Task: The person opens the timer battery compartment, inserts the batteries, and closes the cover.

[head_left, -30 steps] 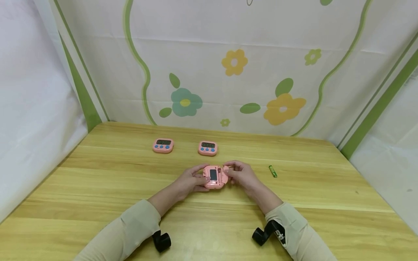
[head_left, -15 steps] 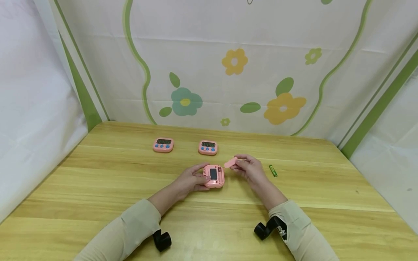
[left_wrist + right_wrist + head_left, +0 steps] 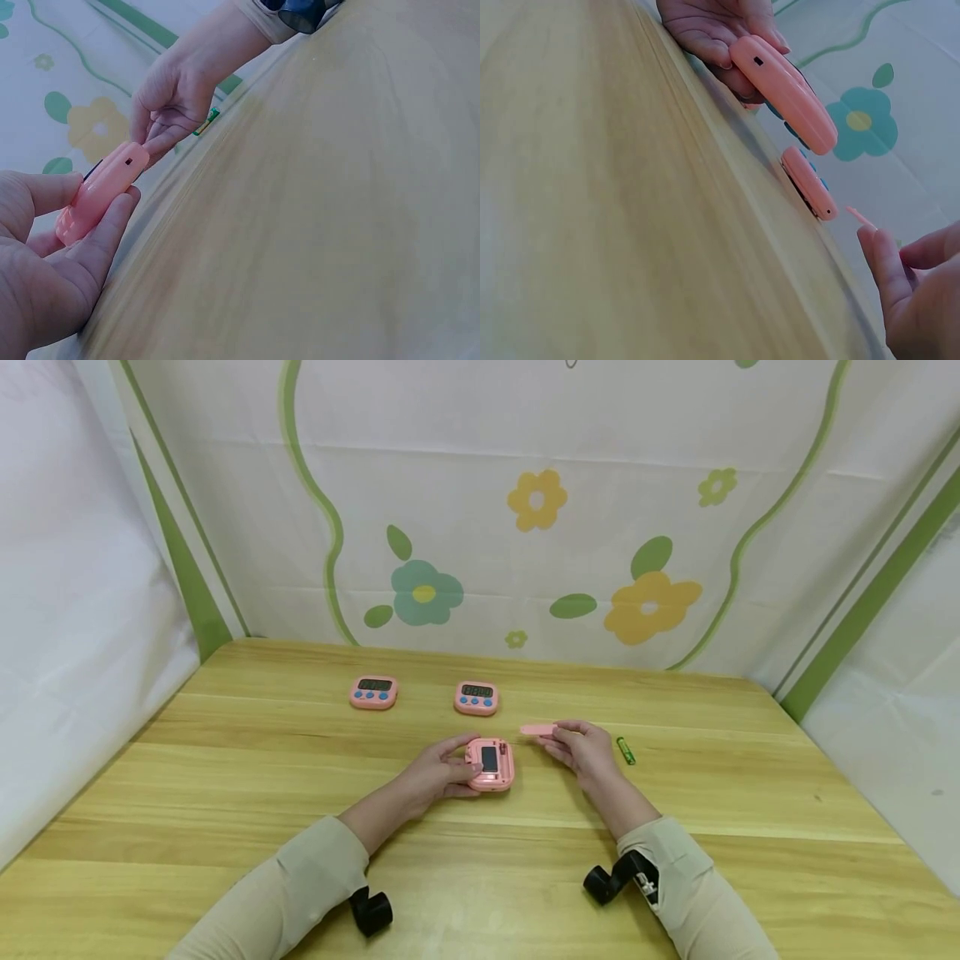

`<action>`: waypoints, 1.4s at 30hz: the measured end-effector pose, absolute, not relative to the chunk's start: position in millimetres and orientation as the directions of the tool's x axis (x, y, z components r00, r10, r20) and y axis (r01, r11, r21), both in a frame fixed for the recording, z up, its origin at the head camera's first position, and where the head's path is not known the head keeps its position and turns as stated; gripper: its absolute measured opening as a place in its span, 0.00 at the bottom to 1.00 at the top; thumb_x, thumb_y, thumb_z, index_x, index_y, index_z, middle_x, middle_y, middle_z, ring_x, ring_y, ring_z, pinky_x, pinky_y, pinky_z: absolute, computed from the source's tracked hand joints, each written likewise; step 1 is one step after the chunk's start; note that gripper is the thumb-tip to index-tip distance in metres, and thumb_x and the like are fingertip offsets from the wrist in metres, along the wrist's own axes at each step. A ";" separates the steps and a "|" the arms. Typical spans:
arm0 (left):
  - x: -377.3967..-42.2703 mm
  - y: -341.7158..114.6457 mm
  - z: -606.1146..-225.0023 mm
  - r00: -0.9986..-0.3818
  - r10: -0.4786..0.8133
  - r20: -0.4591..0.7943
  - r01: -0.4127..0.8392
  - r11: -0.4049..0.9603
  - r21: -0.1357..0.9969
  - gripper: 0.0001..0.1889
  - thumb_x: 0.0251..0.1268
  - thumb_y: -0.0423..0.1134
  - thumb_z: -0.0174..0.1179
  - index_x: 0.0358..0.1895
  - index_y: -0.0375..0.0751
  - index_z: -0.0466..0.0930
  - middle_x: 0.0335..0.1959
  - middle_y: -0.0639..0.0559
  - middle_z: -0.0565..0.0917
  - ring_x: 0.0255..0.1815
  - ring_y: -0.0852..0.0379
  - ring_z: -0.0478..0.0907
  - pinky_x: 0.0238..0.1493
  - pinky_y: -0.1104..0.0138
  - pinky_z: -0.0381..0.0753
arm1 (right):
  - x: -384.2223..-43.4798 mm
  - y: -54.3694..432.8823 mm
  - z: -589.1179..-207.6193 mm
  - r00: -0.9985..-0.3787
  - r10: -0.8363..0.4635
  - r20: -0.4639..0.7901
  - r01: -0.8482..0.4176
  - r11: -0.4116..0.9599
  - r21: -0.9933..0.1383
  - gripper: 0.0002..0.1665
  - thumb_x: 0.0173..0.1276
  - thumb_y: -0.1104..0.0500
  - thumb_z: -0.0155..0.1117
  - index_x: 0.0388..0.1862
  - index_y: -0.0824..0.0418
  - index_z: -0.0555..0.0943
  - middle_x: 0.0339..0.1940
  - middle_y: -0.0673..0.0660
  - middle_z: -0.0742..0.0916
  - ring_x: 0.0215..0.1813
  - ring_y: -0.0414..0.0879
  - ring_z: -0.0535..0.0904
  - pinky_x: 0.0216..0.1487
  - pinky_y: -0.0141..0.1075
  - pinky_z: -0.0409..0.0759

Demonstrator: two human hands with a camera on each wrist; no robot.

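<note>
My left hand (image 3: 438, 772) grips a pink digital timer (image 3: 504, 777) by its left side, thumb on its back. The back faces up, showing a dark rectangle and an uncovered battery slot at the right. In the left wrist view the timer (image 3: 105, 191) is seen edge-on between thumb and fingers, raised over the table. To its right my right hand (image 3: 588, 753) pinches a thin pink battery cover (image 3: 537, 729), apart from the timer. In the right wrist view only a sliver of the cover (image 3: 861, 217) shows past the fingertips.
Two more pink timers, one at the left (image 3: 373, 692) and one nearer the middle (image 3: 476, 698), lie face up behind the hands on the wooden table (image 3: 225, 827). A green battery (image 3: 626, 751) lies right of the right hand. A flowered cloth (image 3: 480, 510) hangs behind.
The right hand has pulled the battery cover off the timer, moved it up and right, and turned it flatter. My left hand holds the timer almost still.
</note>
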State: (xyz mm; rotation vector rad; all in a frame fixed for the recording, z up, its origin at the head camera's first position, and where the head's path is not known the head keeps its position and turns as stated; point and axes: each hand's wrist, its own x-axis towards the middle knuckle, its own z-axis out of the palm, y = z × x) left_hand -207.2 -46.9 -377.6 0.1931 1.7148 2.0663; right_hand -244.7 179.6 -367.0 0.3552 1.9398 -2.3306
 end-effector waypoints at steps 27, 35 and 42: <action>-207.4 -47.4 -380.0 -0.888 0.431 -0.160 -0.242 -0.142 0.960 0.31 0.56 0.27 0.54 0.64 0.38 0.54 0.34 0.38 0.77 0.29 0.53 0.77 0.38 0.60 0.78 | -245.8 183.7 -373.7 -0.966 0.098 -0.238 0.229 -0.094 -0.969 0.21 0.63 0.72 0.46 0.56 0.74 0.64 0.51 0.70 0.71 0.36 0.42 0.79 0.43 0.30 0.75; -206.6 -46.4 -379.3 -0.888 0.431 -0.161 -0.239 -0.133 0.962 0.31 0.56 0.27 0.54 0.64 0.38 0.54 0.36 0.37 0.76 0.31 0.52 0.77 0.38 0.60 0.78 | -246.5 186.6 -372.6 -0.970 0.099 -0.224 0.214 -0.099 -0.972 0.25 0.62 0.70 0.50 0.58 0.73 0.62 0.52 0.68 0.71 0.39 0.45 0.78 0.43 0.32 0.75; -206.8 -46.8 -380.1 -0.887 0.433 -0.162 -0.241 -0.134 0.961 0.31 0.56 0.27 0.54 0.64 0.38 0.54 0.36 0.37 0.76 0.30 0.52 0.77 0.38 0.60 0.78 | -249.1 193.0 -361.2 -0.975 0.084 -0.207 0.197 -0.115 -0.974 0.25 0.61 0.70 0.52 0.57 0.74 0.62 0.51 0.71 0.71 0.37 0.46 0.78 0.42 0.33 0.76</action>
